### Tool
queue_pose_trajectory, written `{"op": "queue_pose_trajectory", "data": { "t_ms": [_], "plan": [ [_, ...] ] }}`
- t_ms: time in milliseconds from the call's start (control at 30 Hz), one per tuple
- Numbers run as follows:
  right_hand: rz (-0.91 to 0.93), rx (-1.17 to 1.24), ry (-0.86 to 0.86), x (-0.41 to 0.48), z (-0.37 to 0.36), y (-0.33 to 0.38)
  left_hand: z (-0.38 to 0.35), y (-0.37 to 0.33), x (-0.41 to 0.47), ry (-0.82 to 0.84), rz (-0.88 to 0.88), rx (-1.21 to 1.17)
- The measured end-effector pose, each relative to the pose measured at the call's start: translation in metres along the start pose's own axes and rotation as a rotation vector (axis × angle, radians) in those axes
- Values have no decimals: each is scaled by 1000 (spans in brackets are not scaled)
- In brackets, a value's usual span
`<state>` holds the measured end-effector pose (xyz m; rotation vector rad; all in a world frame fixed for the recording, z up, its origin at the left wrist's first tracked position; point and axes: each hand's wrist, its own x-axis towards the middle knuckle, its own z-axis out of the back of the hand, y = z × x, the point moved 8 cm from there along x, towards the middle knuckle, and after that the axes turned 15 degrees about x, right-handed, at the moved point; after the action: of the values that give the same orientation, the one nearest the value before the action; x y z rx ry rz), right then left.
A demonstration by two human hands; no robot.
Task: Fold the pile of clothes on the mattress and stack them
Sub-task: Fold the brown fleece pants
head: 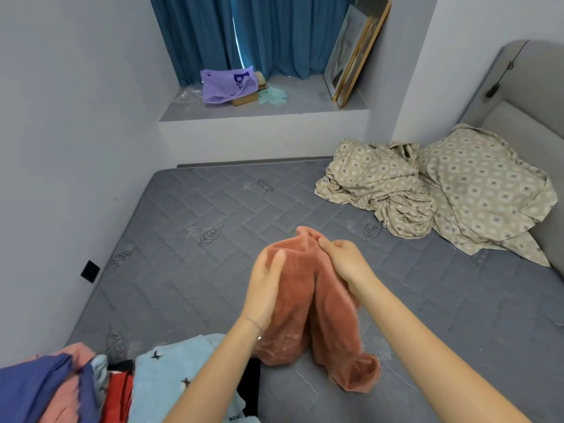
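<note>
A fuzzy rust-pink garment [308, 303] hangs in front of me above the grey quilted mattress [195, 239]; its lower ends touch the mattress. My right hand [343, 261] pinches its top edge. My left hand [265, 285] holds its left side, thumb laid across the fabric. The pile of clothes [91, 386] lies at the lower left: a light blue piece with bird prints, a dark blue one, pink, red and black ones.
Crumpled beige patterned bedding [427, 190] lies at the mattress's far right against a grey headboard [515, 117]. A window ledge [274, 108] beyond holds a purple bag, a box, a green cloth and leaning picture frames. A wall runs along the left.
</note>
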<state>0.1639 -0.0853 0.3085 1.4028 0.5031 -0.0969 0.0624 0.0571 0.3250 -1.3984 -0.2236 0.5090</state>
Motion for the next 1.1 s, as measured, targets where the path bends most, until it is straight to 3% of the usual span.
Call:
{"op": "queue_pose_trajectory", "data": {
  "t_ms": [133,267,367,433,500,600,667,733,767,900,1033,1100],
  "plan": [
    [-79,217,-9,-1,8,6,-24,-26,-15,143,-238,97],
    [-121,325,65,-6,19,16,-33,-31,-25,286,-360,142],
    [-116,454,199,-15,18,27,-33,-30,-27,245,-499,383],
    [-94,373,294,-21,11,31,-42,-31,-30,252,-595,557],
    [-66,155,222,-21,15,27,-55,-31,-37,317,-651,637],
    [8,55,109,-16,28,31,-52,-34,-35,385,-458,339],
    [67,35,154,-19,30,42,-30,-32,-18,268,-329,137],
    [156,18,287,-28,26,58,-9,-28,5,164,-280,199],
    [203,45,387,-35,22,68,-5,-26,15,190,-253,271],
    [309,241,676,-72,9,112,-16,-33,27,552,-152,355],
    [382,483,764,-99,16,154,-28,-41,22,765,-71,374],
    [419,557,702,-102,27,166,-28,-35,14,844,-51,419]
  ]
}}
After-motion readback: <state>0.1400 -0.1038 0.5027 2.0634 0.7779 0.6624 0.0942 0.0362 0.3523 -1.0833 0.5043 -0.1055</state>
